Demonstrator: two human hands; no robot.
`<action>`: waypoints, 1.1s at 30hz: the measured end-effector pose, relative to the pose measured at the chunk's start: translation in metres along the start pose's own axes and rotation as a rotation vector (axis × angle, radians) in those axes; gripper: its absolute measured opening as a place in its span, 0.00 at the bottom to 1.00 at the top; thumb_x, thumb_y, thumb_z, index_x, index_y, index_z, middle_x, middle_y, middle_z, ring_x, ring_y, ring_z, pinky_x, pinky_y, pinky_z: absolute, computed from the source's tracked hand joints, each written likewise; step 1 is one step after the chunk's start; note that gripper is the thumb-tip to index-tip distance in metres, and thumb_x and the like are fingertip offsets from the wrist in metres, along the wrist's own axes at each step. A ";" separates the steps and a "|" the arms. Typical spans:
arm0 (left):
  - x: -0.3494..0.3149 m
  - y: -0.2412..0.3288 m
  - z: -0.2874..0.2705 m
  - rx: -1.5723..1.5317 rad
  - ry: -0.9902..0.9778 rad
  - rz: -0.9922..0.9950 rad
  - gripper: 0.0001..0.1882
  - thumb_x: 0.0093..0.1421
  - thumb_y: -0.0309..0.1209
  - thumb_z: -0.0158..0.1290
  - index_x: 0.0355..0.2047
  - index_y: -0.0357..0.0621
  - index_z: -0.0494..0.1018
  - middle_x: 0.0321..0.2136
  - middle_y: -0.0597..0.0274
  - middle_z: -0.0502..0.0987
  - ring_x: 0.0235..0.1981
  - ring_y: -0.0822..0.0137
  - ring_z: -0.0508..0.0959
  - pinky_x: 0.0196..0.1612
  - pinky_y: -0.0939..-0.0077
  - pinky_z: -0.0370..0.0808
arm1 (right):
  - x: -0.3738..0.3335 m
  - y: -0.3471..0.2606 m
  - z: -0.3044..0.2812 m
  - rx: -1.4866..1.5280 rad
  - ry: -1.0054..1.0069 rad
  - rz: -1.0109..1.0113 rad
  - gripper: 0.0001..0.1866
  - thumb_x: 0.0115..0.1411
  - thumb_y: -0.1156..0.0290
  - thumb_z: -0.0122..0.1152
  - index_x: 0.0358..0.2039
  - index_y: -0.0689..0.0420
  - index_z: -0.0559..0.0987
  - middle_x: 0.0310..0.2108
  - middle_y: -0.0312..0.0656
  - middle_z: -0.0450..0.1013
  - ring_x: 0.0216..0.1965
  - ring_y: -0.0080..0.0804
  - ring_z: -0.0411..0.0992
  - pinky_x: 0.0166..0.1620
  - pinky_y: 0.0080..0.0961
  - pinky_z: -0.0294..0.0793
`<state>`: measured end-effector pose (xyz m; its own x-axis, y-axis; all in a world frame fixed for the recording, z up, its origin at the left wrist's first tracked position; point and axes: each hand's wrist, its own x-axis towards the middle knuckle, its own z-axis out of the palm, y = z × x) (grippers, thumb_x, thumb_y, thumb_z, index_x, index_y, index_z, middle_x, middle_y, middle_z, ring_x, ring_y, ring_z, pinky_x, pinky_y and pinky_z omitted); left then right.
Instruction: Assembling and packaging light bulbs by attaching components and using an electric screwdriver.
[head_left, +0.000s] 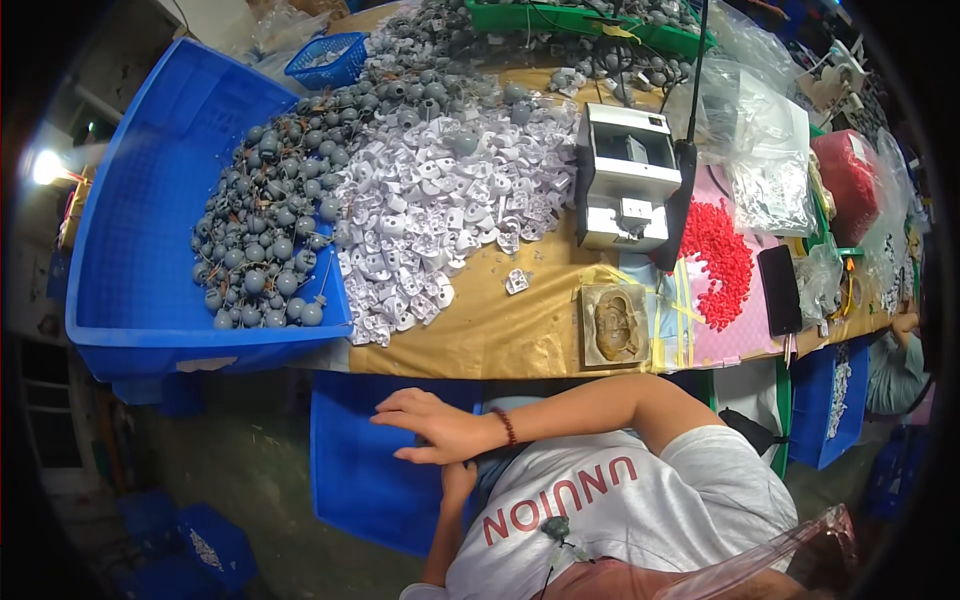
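Note:
My right hand [435, 425], a beaded bracelet at its wrist, reaches across my body over a blue bin [350, 470] below the table's front edge. Its fingers are stretched out and partly spread, with nothing seen in them. My left hand [459, 484] is just under the right wrist, its fingers mostly hidden behind the right hand. White plastic parts [430, 200] lie heaped on the table beyond. Round grey parts [270, 230] with thin stems fill a large blue crate [130, 240] tipped at the left. A small dark lump with wires [555, 528] shows against my shirt.
A grey and black machine [628, 175] stands on the table, behind a square mould block [615, 325]. Red pieces [715, 265] lie on a pink sheet beside a black phone [779, 290]. A green tray [590, 22] is at the back. Another person's hand [905, 325] shows far right.

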<state>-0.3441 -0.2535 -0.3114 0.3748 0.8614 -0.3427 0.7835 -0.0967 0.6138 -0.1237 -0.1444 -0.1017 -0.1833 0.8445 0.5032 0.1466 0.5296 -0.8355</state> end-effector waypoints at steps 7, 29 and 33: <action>0.090 0.174 -0.082 0.030 0.045 0.324 0.17 0.61 0.25 0.54 0.51 0.38 0.75 0.47 0.42 0.77 0.50 0.41 0.76 0.53 0.54 0.73 | -0.108 -0.004 -0.157 -0.068 -0.048 0.452 0.14 0.64 0.70 0.61 0.48 0.60 0.81 0.42 0.50 0.80 0.43 0.47 0.78 0.48 0.35 0.77; 0.584 0.576 -0.028 0.357 -0.269 1.142 0.20 0.57 0.46 0.58 0.48 0.54 0.80 0.47 0.51 0.80 0.51 0.50 0.77 0.55 0.57 0.72 | -0.231 -0.054 -0.393 -0.444 0.758 0.807 0.08 0.67 0.81 0.55 0.43 0.66 0.80 0.36 0.43 0.80 0.39 0.27 0.79 0.45 0.23 0.77; 0.568 0.574 -0.008 0.551 -0.305 1.022 0.16 0.57 0.47 0.57 0.45 0.64 0.80 0.45 0.59 0.78 0.53 0.54 0.73 0.59 0.51 0.66 | -0.211 -0.053 -0.412 -0.490 0.710 0.814 0.08 0.65 0.83 0.56 0.43 0.66 0.80 0.36 0.44 0.80 0.39 0.28 0.79 0.44 0.23 0.77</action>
<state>0.3147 0.1844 -0.1478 0.9905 0.1158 -0.0745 0.1343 -0.9314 0.3384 0.3073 -0.3176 -0.0730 0.6936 0.7204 0.0016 0.3553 -0.3402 -0.8706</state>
